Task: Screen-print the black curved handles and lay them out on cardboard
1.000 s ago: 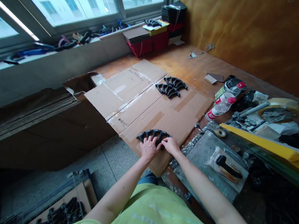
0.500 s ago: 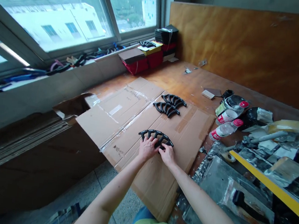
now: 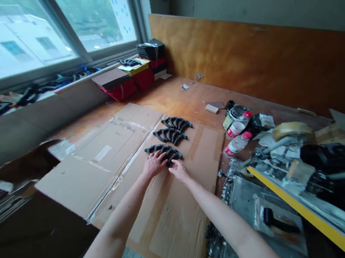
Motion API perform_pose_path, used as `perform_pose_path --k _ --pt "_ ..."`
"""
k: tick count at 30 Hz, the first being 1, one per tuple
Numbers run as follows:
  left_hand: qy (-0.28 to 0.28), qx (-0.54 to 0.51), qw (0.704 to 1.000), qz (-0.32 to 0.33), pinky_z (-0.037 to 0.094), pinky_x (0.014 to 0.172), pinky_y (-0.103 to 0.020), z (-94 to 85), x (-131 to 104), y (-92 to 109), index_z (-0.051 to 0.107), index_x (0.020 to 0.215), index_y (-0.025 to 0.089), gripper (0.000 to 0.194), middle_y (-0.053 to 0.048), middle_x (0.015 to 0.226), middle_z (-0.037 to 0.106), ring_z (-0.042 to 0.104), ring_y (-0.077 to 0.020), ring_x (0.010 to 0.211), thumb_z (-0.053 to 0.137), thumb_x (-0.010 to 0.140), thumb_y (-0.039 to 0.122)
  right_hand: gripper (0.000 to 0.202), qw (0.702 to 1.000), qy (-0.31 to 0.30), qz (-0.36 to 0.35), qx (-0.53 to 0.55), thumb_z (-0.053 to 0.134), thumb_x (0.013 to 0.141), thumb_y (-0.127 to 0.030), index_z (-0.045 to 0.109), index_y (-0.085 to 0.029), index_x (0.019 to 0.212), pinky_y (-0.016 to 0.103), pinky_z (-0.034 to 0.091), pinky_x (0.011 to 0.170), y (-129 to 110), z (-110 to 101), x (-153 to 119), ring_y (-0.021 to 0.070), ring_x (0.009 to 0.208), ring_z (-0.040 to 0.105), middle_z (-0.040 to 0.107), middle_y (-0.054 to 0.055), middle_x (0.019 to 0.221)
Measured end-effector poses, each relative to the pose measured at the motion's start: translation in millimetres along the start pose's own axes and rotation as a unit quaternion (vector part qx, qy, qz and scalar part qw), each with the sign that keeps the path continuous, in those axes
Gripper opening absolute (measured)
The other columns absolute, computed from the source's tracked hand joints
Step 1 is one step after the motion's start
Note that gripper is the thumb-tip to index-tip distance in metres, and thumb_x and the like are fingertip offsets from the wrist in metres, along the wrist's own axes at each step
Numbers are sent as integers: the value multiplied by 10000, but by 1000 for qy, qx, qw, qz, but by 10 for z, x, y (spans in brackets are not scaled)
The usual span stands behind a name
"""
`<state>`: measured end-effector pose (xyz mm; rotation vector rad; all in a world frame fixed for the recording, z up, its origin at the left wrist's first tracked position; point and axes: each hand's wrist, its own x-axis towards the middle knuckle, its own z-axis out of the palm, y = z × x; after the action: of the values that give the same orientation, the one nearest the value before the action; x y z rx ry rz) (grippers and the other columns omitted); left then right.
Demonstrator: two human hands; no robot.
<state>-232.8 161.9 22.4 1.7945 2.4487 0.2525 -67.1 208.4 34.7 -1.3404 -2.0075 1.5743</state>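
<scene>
Three black, fan-shaped pieces with curved ribs lie one behind another on the flattened cardboard (image 3: 179,212). The far piece (image 3: 177,123) and the middle piece (image 3: 170,136) have nothing touching them. On the near piece (image 3: 164,149), my left hand (image 3: 154,164) has its fingers over the left and middle ribs. My right hand (image 3: 179,170) grips the lower right part with thumb and fingertips. Both hands hide some of this piece's lower edge. It lies just in front of the middle piece, with a narrow gap between them.
Plastic bottles (image 3: 238,144) with red caps, cans and a tape roll (image 3: 293,131) crowd the right side. A yellow-edged bar (image 3: 302,212) and a black-handled tool (image 3: 279,222) lie nearer. Stacked black and red materials (image 3: 137,80) stand by the window. A wooden board (image 3: 244,58) backs the table.
Both hands have moved the near black piece forward across the cardboard, close to the other two. The camera view has turned to the right.
</scene>
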Motion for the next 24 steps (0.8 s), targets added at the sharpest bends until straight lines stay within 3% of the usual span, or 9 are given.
perform_pose_path --k 4,7,9,11,13,16,20,22,24 --pt "91 -43 995 0 387 1013 -499 64 -229 38 515 1355 238 541 -137 1455 429 380 -333 1319 448 895 516 354 994 -19 -104 -24 598 813 -213 655 -210 1162 295 511 848 92 -562 -867 141 846 660 683 50 1068" --pt "139 -104 985 17 330 1079 -503 97 -475 207 531 1320 187 521 -175 1425 447 392 -318 1335 469 897 484 290 980 54 -171 -83 558 864 -238 671 -248 1130 344 463 970 362 -1228 -1586 176 1075 607 645 43 1200" --pt "144 -163 976 12 350 1073 -494 69 -661 445 554 1277 191 479 -169 1400 470 446 -305 1297 476 896 470 304 972 119 -138 -147 547 886 -278 658 -265 1169 402 405 1048 638 -1707 -1998 215 1210 532 624 50 1259" --pt "133 -239 962 -2 411 1028 -464 -27 -830 810 578 1229 197 445 -156 1364 502 504 -283 1237 474 896 473 338 966 145 -71 -202 569 879 -310 644 -264 1205 429 390 1062 953 -2114 -2300 253 1252 502 619 68 1276" --pt "112 -329 938 -8 471 961 -411 -202 -957 1291 593 1199 194 443 -146 1308 548 544 -253 1180 466 898 493 402 958 133 -49 -248 603 858 -331 619 -234 1248 448 380 1069 1251 -2383 -2475 280 1265 494 606 91 1300" --pt "68 -492 868 -3 522 845 -335 -597 -1060 2130 585 1213 193 489 -115 1151 637 617 -208 1029 454 894 539 526 940 100 -131 -299 642 832 -360 555 -190 1323 471 295 1129 1560 -2534 -2553 283 1340 414 496 104 1421" --pt "18 -670 741 25 532 661 -271 -1136 -1139 3116 532 1303 166 570 -17 718 639 601 -119 618 450 885 545 550 916 77 -250 -304 663 817 -348 552 -170 1325 474 231 1163 1636 -2553 -2556 264 1409 303 440 112 1462" --pt "4 -703 710 45 515 591 -249 -1302 -1197 3409 543 1297 153 566 18 597 580 543 -102 517 440 886 527 501 914 54 -281 -288 683 798 -308 595 -194 1279 470 242 1159 1610 -2596 -2627 247 1379 364 508 88 1410" --pt "12 -707 705 53 512 576 -247 -1377 -1282 3516 586 1247 156 553 -7 665 621 572 -113 561 446 874 539 395 929 72 -255 -258 704 769 -262 673 -236 1162 413 322 1124 1620 -2711 -2778 212 1279 498 624 34 1287"
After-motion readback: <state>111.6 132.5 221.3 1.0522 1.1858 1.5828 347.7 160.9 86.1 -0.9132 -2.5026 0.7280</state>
